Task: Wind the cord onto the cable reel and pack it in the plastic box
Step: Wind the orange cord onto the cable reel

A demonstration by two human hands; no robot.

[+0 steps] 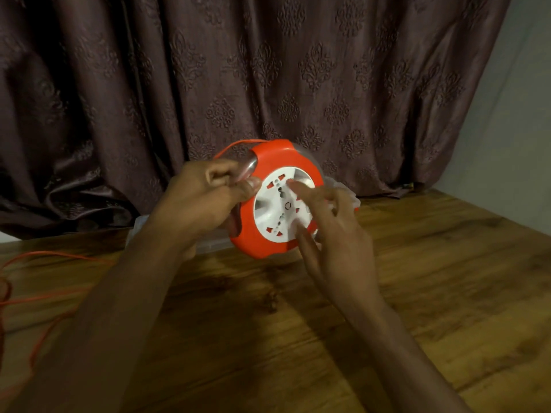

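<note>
The scene is dim and warm-toned. The reel point(275, 201) is the brightest thing, its white face catching soft light with slight glare. Right of the reel, the fingers point(301, 189) are motion-blurred. Below it, arm shadows darken the table point(447, 278). Above, the curtain point(268, 70) bows with wide-angle distortion.

The round orange plastic cable reel point(268, 174) with a white socket face stands on edge, tilted, raised above the wooden surface. A thin orange cord point(238, 143) arcs out from its upper left rim, and more of it lies in loose loops at the far left. The clear plastic box point(208, 242) lies behind and below the reel, mostly hidden, its shape hard to tell
</note>
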